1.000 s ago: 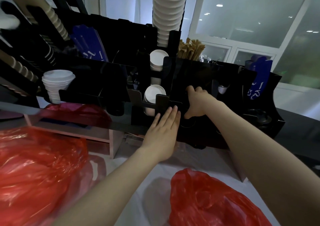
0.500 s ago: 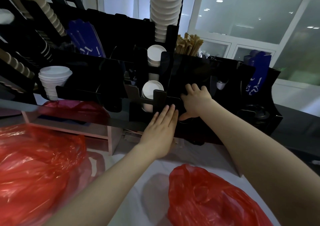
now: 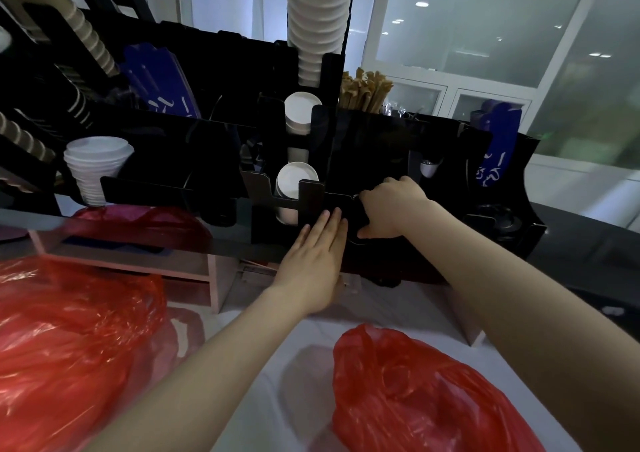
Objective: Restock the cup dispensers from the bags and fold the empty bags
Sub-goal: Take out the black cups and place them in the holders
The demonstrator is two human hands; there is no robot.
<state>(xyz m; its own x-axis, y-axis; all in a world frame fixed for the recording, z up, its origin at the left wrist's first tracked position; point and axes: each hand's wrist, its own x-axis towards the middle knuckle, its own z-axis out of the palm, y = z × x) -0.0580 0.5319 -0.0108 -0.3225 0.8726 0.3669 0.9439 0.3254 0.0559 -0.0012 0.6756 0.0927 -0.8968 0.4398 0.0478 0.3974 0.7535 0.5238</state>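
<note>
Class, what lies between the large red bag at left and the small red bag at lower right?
Head view: the left forearm crosses above white tabletop between large red bag and small red bag.

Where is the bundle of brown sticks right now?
In the head view, the brown sticks stand up behind the black dispenser rack, top centre, just right of the tall white cup stack.

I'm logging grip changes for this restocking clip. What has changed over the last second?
The right hand, whose fingers opened out half a second ago, has curled again round a black piece of the dispenser, slightly lower. The left hand stays flat against the dispenser front. Red bags and white cups are unchanged.
</note>
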